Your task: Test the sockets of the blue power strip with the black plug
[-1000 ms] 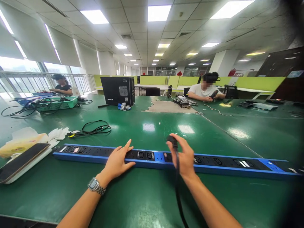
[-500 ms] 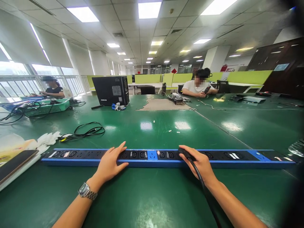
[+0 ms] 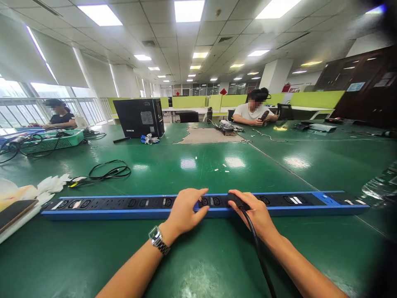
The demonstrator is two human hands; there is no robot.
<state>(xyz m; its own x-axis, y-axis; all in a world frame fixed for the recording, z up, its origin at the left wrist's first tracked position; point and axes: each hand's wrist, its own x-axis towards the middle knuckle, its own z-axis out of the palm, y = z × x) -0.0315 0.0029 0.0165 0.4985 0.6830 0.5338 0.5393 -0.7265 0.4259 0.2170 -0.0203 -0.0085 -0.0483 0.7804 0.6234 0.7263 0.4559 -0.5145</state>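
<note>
Along the green surface [image 3: 198,252] lies a long blue-and-black power strip [image 3: 118,213]. The right hand's [image 3: 259,213] grip is closed around 1 black plug [image 3: 236,199] at its sockets, the cable [image 3: 259,256] running down toward the near edge. The left hand's [image 3: 185,212] grip, thumb and fingers parted, holds nothing over the strip's middle.

Open-plan office: lime partitions [image 3: 190,101], white desks [image 3: 316,110], black chairs [image 3: 189,117].

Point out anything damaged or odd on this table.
A ragged-edged beige patch right of the computer case breaks the green tabletop, as if the surface had torn away. Small white scraps also lie loose beyond the power strip.
</note>
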